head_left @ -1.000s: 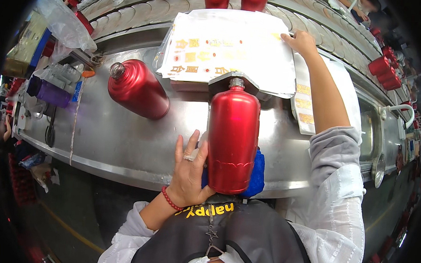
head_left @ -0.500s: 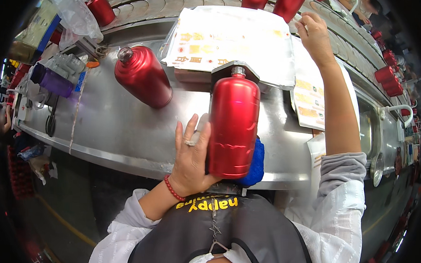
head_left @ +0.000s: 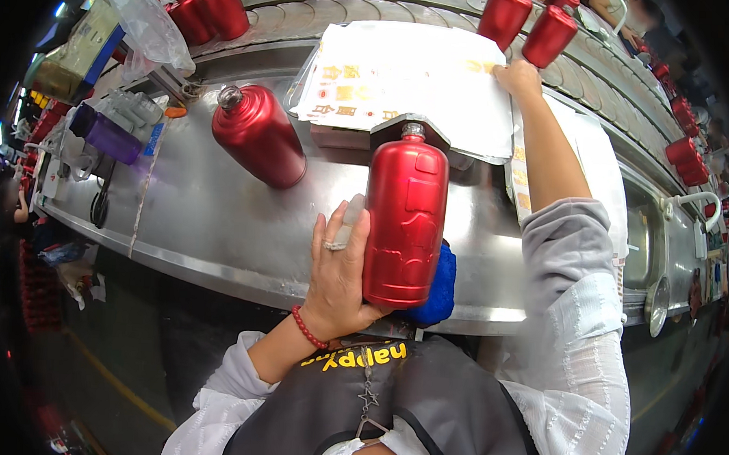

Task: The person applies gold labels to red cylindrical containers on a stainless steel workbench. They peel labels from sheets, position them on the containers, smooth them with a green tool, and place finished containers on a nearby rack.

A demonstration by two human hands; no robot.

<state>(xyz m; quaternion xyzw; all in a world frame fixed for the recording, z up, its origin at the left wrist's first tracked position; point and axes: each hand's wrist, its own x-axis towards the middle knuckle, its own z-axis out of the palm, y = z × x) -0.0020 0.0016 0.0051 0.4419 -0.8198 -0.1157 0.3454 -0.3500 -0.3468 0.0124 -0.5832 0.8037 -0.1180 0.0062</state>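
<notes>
A glossy red bottle (head_left: 406,221) with raised panels lies neck away from me, against a dark angular holder (head_left: 434,131). My left hand (head_left: 338,267) steadies its left side, fingers stretched along it and thumb by the base; one finger wears a pale cover. A blue cloth (head_left: 435,291) shows beside the bottle's lower right. Farther off, my right hand (head_left: 519,78) has its fingers closed at the far right corner of a white printed sheet (head_left: 419,92); its fingertips are partly hidden. Another red bottle (head_left: 263,138) leans on the bench to the left.
Behind the sheets runs a slatted conveyor (head_left: 374,12) carrying red bottles (head_left: 550,36) and white cups. More printed sheets (head_left: 583,148) lie at the right, near a sink (head_left: 645,232) and a pan (head_left: 658,305). At left are a purple bottle (head_left: 112,139), scissors (head_left: 100,204) and a plastic bag (head_left: 149,27).
My right hand has come down and left onto the sheet's corner. The left hand stays at the red bottle. Bottles and cups on the conveyor have shifted, and the view has moved slightly.
</notes>
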